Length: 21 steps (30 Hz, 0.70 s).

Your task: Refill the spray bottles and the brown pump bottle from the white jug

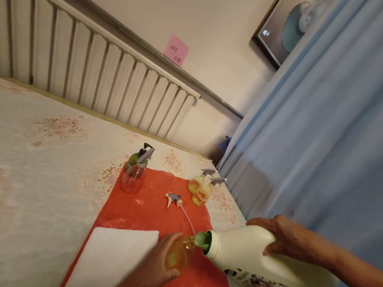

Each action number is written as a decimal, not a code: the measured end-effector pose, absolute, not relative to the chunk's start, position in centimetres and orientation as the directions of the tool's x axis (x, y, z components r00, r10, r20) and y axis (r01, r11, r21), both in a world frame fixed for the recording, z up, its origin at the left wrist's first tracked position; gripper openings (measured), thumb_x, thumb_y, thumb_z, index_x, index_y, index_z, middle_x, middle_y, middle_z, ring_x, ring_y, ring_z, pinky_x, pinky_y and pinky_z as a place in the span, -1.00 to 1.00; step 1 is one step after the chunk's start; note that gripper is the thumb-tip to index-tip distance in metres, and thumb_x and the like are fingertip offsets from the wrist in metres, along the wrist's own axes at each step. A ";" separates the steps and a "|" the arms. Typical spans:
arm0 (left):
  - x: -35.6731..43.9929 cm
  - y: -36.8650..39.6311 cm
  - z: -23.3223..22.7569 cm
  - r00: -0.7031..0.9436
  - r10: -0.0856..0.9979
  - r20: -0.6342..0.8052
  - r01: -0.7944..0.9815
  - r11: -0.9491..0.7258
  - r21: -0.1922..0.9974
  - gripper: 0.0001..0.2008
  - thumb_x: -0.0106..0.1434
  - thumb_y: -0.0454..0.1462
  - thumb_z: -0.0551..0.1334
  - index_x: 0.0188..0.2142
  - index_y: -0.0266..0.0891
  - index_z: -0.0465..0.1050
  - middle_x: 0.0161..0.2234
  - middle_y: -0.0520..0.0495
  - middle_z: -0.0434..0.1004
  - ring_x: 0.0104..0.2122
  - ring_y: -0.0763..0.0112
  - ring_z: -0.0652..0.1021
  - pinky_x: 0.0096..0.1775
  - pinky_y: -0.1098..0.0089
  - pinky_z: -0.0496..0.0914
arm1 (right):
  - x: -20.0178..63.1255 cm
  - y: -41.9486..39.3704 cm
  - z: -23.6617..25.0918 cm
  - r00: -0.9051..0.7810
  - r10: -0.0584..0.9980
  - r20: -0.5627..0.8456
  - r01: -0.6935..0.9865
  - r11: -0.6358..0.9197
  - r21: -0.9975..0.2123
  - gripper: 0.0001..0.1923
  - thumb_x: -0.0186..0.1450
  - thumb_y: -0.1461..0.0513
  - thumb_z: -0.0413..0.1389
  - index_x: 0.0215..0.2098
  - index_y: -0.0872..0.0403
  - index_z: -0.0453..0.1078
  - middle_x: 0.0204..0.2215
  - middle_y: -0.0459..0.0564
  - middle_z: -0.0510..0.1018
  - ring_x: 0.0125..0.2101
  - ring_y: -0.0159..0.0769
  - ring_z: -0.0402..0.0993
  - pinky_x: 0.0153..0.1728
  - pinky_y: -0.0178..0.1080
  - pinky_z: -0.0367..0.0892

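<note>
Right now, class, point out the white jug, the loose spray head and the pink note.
White jug (249, 249), head view: its upper body behind the green spout.
Loose spray head (173, 197), head view: its grey trigger top.
Pink note (176, 50), head view: the paper's middle.

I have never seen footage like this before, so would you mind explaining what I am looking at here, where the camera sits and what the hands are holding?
There is no machine here: the single picture comes from a camera worn on a person's head, looking forward and down at their own bare hands. The left hand grips a small yellow bottle with no top on it. The right hand tilts a large white jug, its green spout right at the bottle's mouth. Both are over a red plastic sheet on a patterned tablecloth. On the sheet lie a loose spray trigger, a clear spray bottle, a yellow spray bottle and a white cloth.
</note>
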<state>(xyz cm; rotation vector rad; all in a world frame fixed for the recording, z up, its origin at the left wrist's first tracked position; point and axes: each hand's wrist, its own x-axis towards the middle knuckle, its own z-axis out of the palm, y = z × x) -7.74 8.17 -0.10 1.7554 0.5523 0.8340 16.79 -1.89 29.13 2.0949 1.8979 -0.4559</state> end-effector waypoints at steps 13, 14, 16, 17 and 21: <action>-7.8 8.3 -0.1 0.650 0.706 0.281 -0.058 -0.323 0.945 -0.23 0.02 -0.12 0.34 0.23 -0.07 0.16 0.20 -0.11 0.31 0.16 -0.03 0.33 0.18 0.10 0.23 | 16.7 -1.8 29.1 0.047 0.911 -0.411 0.996 -0.075 -0.053 -0.57 0.13 0.20 0.20 -0.01 -0.07 0.38 -0.35 -0.14 0.60 -0.34 -0.28 0.50 -0.37 -0.39 0.30; -7.8 8.3 0.0 0.651 0.705 0.281 -0.059 -0.322 0.945 -0.23 0.03 -0.12 0.34 0.23 -0.07 0.16 0.20 -0.11 0.31 0.16 -0.03 0.33 0.18 0.10 0.23 | 16.8 -1.8 29.1 0.051 0.910 -0.412 0.996 -0.078 -0.048 -0.55 0.12 0.20 0.21 0.00 -0.07 0.38 -0.35 -0.14 0.60 -0.34 -0.28 0.50 -0.37 -0.39 0.30; -7.8 8.3 0.0 0.651 0.704 0.285 -0.059 -0.327 0.943 -0.22 0.03 -0.11 0.34 0.23 -0.08 0.15 0.20 -0.12 0.32 0.16 -0.02 0.34 0.18 0.09 0.23 | 16.9 -1.8 29.1 0.066 0.911 -0.408 0.995 -0.089 -0.038 -0.51 0.11 0.20 0.22 0.04 -0.09 0.36 -0.32 -0.13 0.59 -0.32 -0.27 0.50 -0.34 -0.38 0.31; -7.8 8.3 -0.1 0.650 0.703 0.287 -0.057 -0.332 0.942 -0.22 0.03 -0.10 0.34 0.23 -0.07 0.15 0.20 -0.12 0.31 0.16 -0.02 0.34 0.18 0.08 0.23 | 17.0 -1.8 29.1 0.071 0.913 -0.402 0.995 -0.092 -0.035 -0.49 0.11 0.19 0.22 0.05 -0.09 0.35 -0.31 -0.13 0.59 -0.31 -0.26 0.50 -0.33 -0.38 0.31; -7.7 8.3 -0.2 0.651 0.702 0.288 -0.051 -0.338 0.940 -0.21 0.02 -0.10 0.35 0.24 -0.06 0.14 0.21 -0.11 0.30 0.17 -0.02 0.33 0.20 0.08 0.20 | 17.1 -1.9 29.0 0.068 0.919 -0.388 0.995 -0.092 -0.041 -0.50 0.11 0.18 0.23 0.04 -0.11 0.36 -0.29 -0.12 0.59 -0.29 -0.25 0.50 -0.32 -0.38 0.31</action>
